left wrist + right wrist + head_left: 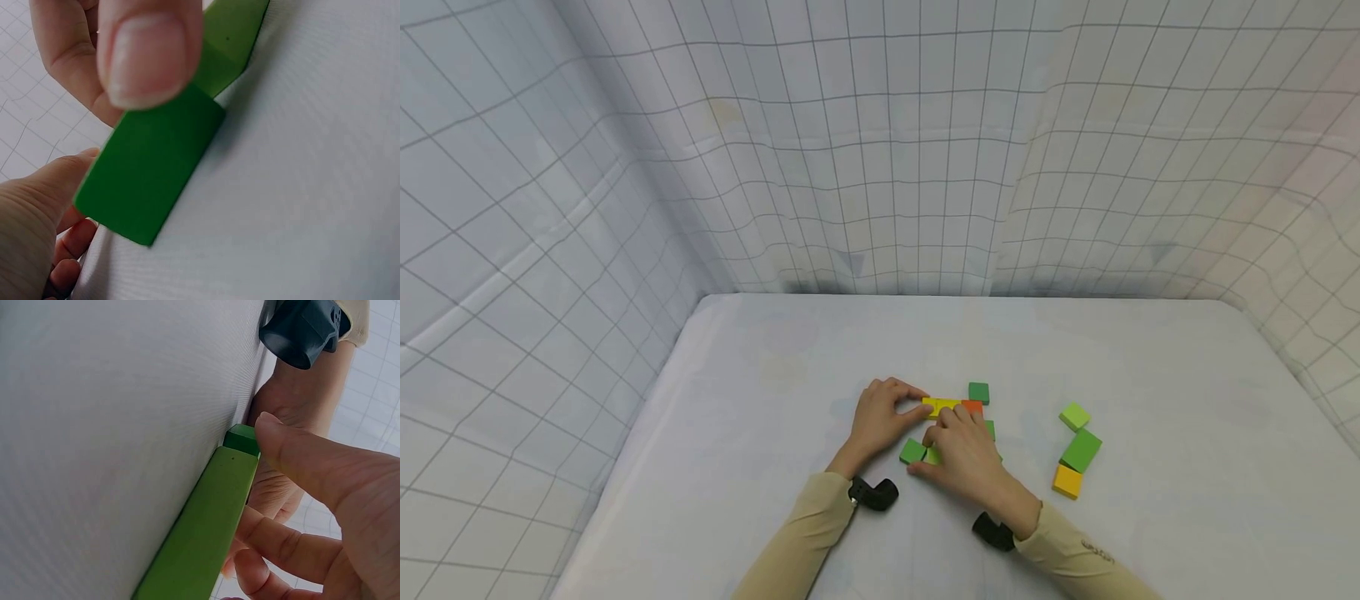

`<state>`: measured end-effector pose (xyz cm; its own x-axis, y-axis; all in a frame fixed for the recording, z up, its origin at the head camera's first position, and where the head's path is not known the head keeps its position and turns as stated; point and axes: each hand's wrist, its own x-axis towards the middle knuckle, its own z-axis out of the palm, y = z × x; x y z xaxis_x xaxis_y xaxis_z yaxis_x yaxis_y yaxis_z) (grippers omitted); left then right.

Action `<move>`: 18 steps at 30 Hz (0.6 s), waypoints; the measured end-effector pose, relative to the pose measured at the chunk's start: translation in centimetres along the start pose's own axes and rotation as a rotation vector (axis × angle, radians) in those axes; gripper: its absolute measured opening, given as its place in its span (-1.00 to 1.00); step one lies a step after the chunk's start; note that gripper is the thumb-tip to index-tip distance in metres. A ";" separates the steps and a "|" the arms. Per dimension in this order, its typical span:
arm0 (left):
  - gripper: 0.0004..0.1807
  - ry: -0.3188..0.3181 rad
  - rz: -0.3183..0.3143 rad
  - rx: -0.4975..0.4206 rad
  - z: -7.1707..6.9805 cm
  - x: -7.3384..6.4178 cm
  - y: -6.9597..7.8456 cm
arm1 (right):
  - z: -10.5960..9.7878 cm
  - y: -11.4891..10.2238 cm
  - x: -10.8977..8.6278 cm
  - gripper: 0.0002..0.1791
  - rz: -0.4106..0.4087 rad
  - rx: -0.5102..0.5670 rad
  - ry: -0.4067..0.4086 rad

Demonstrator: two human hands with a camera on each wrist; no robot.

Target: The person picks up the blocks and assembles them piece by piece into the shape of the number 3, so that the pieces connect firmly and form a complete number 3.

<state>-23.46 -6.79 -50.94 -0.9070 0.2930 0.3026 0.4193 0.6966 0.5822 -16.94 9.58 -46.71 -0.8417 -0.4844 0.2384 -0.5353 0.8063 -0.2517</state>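
Observation:
My left hand (pixel 880 415) is at the left end of a row of yellow blocks (pixel 947 403), its thumb and forefinger pinching the end block. An orange-red block (pixel 973 407) continues that row on the right. My right hand (pixel 966 452) reaches over from the near side, its fingertips touching the row where yellow meets orange-red. Its thumb hangs over a dark green block (pixel 153 169), well apart from the fingers. A light green block (pixel 203 519) extends from the dark green one beneath my right palm, partly hidden in the head view.
One green block (pixel 978 392) lies just beyond the row, and another (pixel 990 430) peeks out beside my right hand. To the right sit a lime block (pixel 1075 416), a larger green block (pixel 1081 450) and a yellow-orange block (pixel 1067 482). Grid-patterned curtains (pixel 880 167) surround the white table (pixel 760 500).

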 end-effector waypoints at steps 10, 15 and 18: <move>-0.70 -0.006 -0.006 -0.003 0.0 -0.1 0.0 | -0.1 -0.1 -0.1 -0.61 0.007 0.010 -0.003; -0.70 -0.007 -0.006 0.001 0.0 -0.2 0.1 | -0.1 -0.1 -0.1 -0.61 0.004 0.012 0.006; -0.70 -0.007 -0.004 0.004 0.0 -0.1 0.0 | -0.1 -0.1 -0.1 -0.61 0.000 0.012 0.013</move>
<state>-23.33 -6.83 -50.94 -0.9091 0.2945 0.2948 0.4152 0.7005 0.5805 -16.78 9.59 -46.60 -0.8408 -0.4800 0.2502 -0.5362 0.8020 -0.2633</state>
